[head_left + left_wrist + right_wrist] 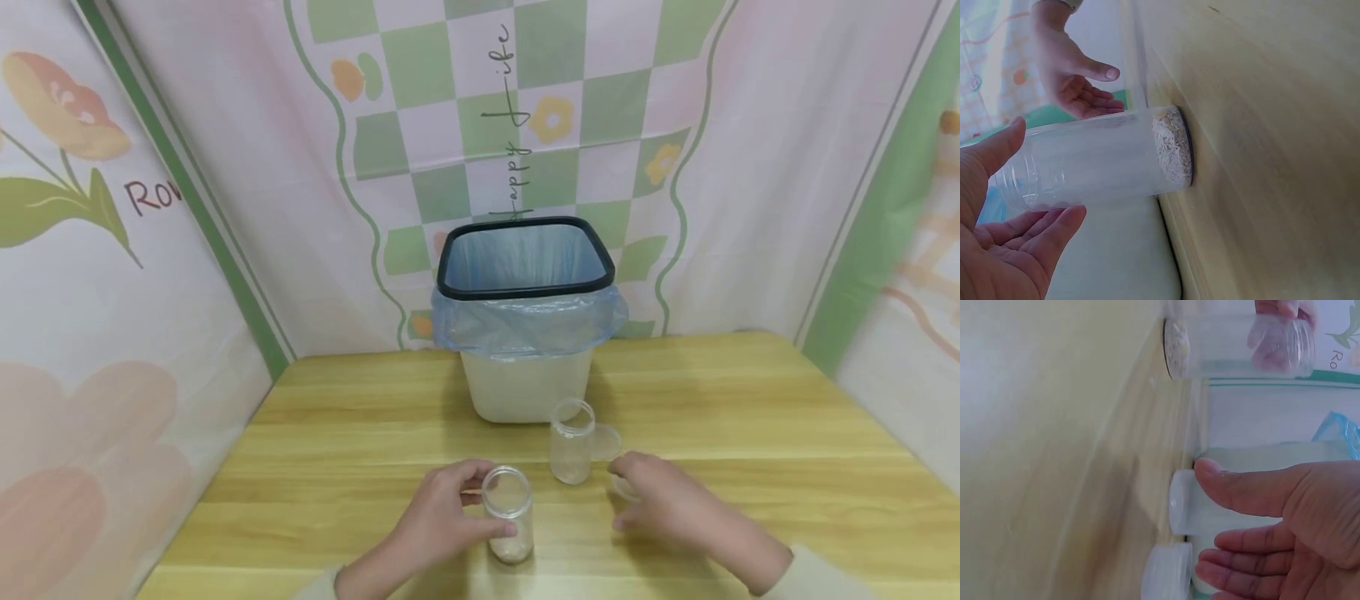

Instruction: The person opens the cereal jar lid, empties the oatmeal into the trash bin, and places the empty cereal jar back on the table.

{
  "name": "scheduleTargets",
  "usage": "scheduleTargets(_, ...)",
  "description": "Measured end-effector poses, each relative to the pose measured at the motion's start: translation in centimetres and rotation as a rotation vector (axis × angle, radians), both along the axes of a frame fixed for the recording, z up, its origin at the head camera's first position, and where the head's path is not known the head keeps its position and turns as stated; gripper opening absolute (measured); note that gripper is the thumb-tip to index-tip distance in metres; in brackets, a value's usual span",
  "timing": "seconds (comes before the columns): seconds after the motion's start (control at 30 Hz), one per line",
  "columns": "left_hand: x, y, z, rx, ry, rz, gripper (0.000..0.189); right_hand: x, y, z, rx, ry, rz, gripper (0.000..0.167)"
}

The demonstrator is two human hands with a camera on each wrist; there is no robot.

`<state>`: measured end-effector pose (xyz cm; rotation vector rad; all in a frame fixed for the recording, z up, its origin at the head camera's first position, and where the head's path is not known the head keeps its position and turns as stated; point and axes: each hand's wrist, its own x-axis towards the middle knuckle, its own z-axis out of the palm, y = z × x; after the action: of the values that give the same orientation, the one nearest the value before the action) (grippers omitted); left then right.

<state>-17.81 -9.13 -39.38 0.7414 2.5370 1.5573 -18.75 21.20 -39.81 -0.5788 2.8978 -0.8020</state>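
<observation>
My left hand (442,512) holds a clear jar (508,533) near its open top, thumb on one side and fingers on the other. The jar stands upright on the table, with a layer of pale, crumbly bits (1172,147) at its bottom. Beyond it stands a second clear, uncapped jar (572,454), seemingly without contents. My right hand (663,500) hovers at the right, thumb and fingers apart, holding nothing. Close by its fingertips lies a clear round lid (622,487), partly hidden by the hand. Another round lid (606,442) is just behind the second jar.
A pale bin (525,387) with a black rim and a blue plastic liner (525,325) stands at the back middle of the wooden table (337,442). Printed curtains (225,125) hang behind the table and along both sides.
</observation>
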Motion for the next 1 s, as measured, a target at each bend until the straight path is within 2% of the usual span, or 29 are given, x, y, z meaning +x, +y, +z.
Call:
scheduleTargets(0.27,0.0,0.0,-0.1,0.025,-0.045,0.008,0.055,0.6,-1.4,-1.2,0.028,0.117,0.124,0.059)
scheduleTargets(0.47,0.0,-0.1,-0.5,0.094,-0.080,0.034,0.050,1.1,-1.9,-0.8,0.019,0.134,0.119,0.056)
scheduleTargets(0.6,0.0,0.0,-0.6,0.164,-0.115,0.031,0.050,1.1,-2.2,-0.2,0.004,0.166,0.133,0.058)
scheduleTargets(0.73,-0.2,0.1,-0.6,0.198,-0.159,0.016,0.050,1.1,-2.6,0.1,-0.015,0.211,0.141,0.061)
scheduleTargets(0.9,-0.3,0.3,-0.9,0.257,-0.213,-0.009,0.045,1.2,-3.1,0.4,-0.082,0.193,0.145,0.070)
scheduleTargets(1.0,-0.3,0.5,-1.1,0.299,-0.248,-0.016,0.043,1.2,-3.6,0.4,-0.125,0.174,0.179,0.075)
